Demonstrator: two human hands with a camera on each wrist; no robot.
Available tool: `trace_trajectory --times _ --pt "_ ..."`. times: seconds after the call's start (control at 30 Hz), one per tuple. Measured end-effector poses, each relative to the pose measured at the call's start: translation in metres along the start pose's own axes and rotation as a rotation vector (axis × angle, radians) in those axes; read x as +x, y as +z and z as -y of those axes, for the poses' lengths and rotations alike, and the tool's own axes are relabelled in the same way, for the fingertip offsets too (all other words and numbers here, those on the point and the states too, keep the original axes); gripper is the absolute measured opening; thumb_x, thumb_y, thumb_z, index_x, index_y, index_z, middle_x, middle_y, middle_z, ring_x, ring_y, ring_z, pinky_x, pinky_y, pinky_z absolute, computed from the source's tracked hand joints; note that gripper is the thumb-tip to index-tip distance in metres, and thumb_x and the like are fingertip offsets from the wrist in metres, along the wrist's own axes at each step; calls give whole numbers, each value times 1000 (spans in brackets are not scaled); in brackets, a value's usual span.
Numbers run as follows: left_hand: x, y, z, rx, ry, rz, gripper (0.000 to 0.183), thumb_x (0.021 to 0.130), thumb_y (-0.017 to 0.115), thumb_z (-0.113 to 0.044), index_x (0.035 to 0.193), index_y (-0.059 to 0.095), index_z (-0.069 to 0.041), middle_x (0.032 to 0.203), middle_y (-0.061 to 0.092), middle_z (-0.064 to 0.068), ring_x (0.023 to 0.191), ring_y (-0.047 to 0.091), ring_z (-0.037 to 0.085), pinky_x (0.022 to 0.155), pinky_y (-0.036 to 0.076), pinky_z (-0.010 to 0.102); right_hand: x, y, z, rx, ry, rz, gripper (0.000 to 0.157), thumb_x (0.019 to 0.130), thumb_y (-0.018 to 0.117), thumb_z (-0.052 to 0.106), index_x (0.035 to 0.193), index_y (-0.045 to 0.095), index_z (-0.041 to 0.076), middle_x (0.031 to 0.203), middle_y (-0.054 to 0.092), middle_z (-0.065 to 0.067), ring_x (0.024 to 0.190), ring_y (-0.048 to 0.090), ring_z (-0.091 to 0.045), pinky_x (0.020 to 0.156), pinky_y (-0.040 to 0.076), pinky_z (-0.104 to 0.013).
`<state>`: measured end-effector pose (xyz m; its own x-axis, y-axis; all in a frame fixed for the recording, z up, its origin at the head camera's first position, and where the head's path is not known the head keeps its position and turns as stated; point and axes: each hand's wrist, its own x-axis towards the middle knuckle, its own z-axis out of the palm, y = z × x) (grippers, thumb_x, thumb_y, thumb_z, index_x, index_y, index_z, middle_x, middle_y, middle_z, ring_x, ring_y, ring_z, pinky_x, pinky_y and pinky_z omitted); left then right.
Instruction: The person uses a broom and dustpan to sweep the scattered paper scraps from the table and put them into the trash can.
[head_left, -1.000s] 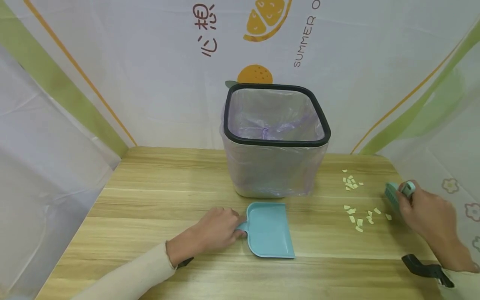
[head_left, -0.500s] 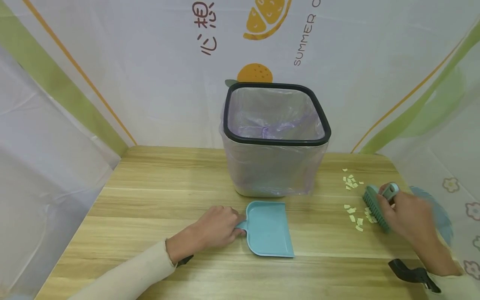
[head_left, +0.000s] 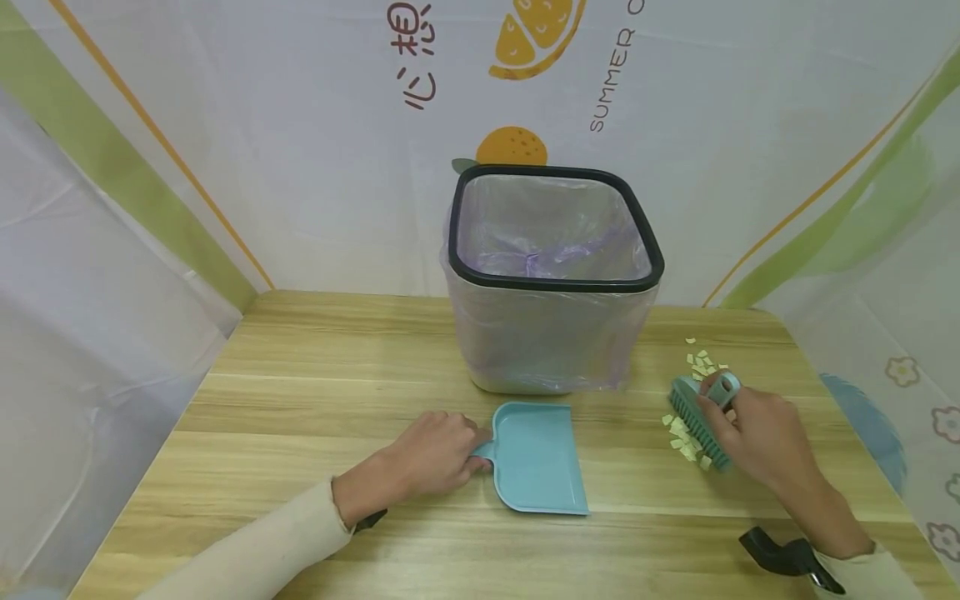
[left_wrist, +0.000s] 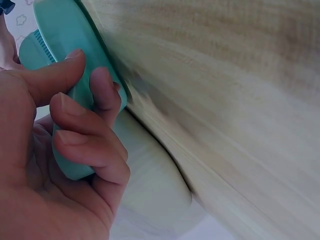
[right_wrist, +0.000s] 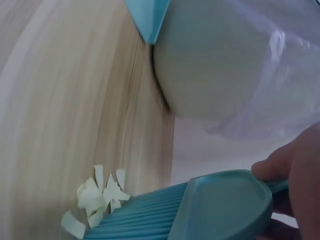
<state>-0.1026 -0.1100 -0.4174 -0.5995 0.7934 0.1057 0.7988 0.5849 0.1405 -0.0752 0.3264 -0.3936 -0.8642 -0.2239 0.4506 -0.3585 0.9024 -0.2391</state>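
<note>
I have the left grip (head_left: 441,454) curled round the handle of the dustpan (head_left: 536,458), which lies on the counter (head_left: 337,375) with its open edge turned right, presumably to face the paper scraps (head_left: 679,428). My right grip (head_left: 765,433) clasps the brush (head_left: 693,417), bristles against those scraps, probably to gather them. Past it lie loose bits (head_left: 701,365); the bin (head_left: 555,286) stands just behind the dustpan, likely for easy reach.
</note>
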Motion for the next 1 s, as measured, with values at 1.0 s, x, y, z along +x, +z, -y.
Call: trace_trajectory --times 1.0 --pt "2 -4 5 -87 -18 56 23 103 79 -30 91 68 -15 77 60 -5 66 48 6 55 46 29 -9 -6 24 7 -89 -158 6 90 63 8 91 66 3 66 60 4 51 46 1 42 36 -20"
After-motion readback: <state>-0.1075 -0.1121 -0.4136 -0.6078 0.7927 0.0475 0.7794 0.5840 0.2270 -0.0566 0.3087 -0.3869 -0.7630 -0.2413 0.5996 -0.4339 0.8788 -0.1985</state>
